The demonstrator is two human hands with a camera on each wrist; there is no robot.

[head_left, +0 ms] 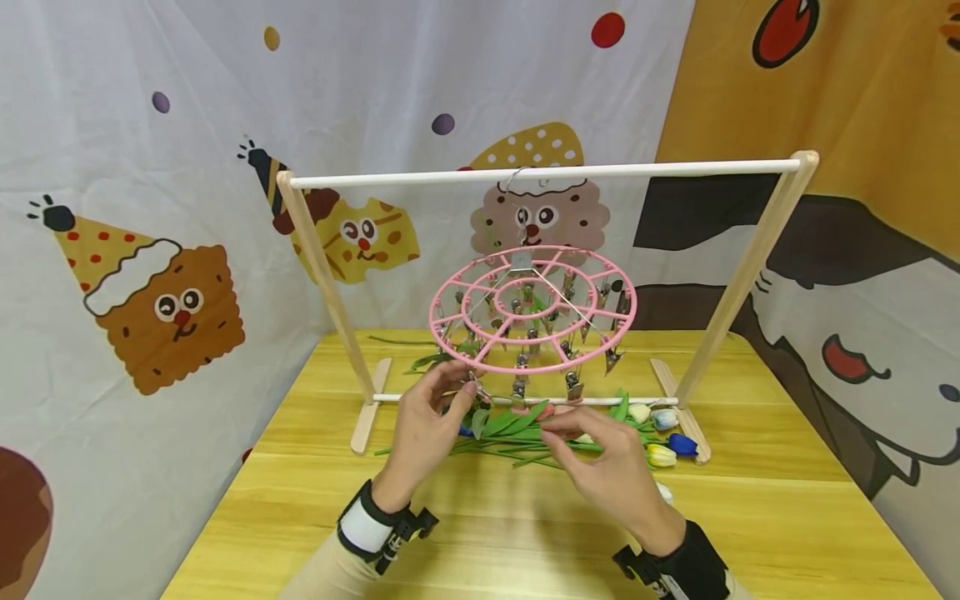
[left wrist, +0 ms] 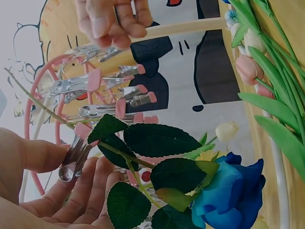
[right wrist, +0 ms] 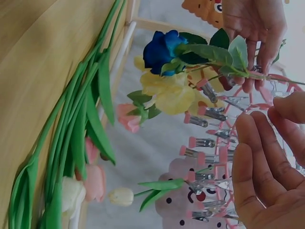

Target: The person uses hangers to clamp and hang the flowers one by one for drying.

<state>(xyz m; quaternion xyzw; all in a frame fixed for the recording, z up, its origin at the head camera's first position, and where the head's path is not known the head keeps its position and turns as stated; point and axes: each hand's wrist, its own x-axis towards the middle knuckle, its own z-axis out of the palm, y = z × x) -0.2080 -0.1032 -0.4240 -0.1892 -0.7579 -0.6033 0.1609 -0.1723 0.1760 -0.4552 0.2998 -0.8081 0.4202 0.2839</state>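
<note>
My left hand is at the left front of the pink round hanger. Its thumb and fingers pinch a metal clip with pink tips. At that clip is the leafy stem of a blue rose, whose bloom hangs head down; the same rose shows in the right wrist view. To the right, my right hand hovers with loosely bent fingers, nothing between them. In the right wrist view its fingers are close to the hanging clips.
Hanger hooks onto the white bar of a wooden stand. Yellow flowers, a pink flower and a white tulip hang below it. Loose tulips with green stems lie on the wooden table; a printed cloth hangs behind.
</note>
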